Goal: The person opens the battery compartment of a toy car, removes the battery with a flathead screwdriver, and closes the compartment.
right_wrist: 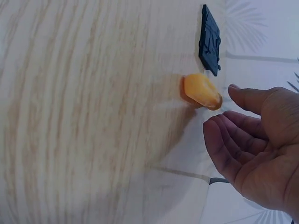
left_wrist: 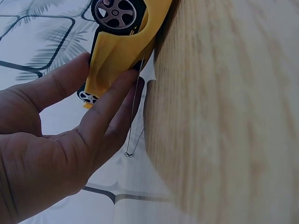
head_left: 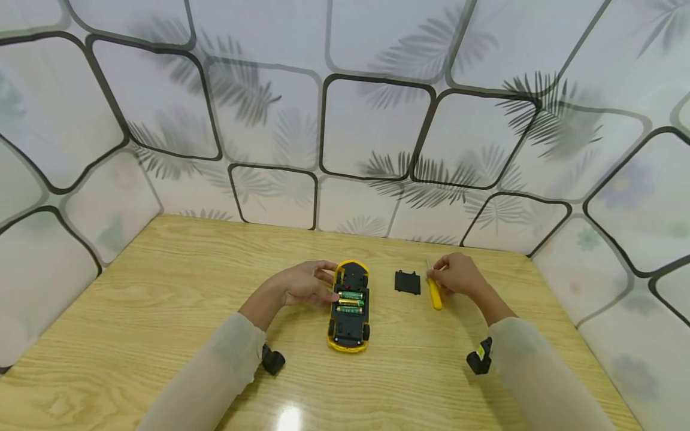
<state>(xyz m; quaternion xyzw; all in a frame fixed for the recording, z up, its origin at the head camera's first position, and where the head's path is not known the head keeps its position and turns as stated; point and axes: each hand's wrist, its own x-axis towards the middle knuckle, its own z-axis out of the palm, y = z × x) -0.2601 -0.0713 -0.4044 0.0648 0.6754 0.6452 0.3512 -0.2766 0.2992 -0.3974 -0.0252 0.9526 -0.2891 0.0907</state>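
Note:
A yellow toy car lies with its black underside up. Three green-and-gold batteries sit side by side in its uncovered compartment. My left hand holds the car by its left side; in the left wrist view the thumb and fingers pinch the yellow body. On the right, a screwdriver with a yellow handle lies on the table. My right hand is at the screwdriver's upper end, fingers loosely bent; in the right wrist view a gap shows between thumb and fingers, apart from the handle.
The black battery cover lies flat between the car and the screwdriver. A wood-grain table carries everything. Patterned white cloth walls stand at the back and both sides.

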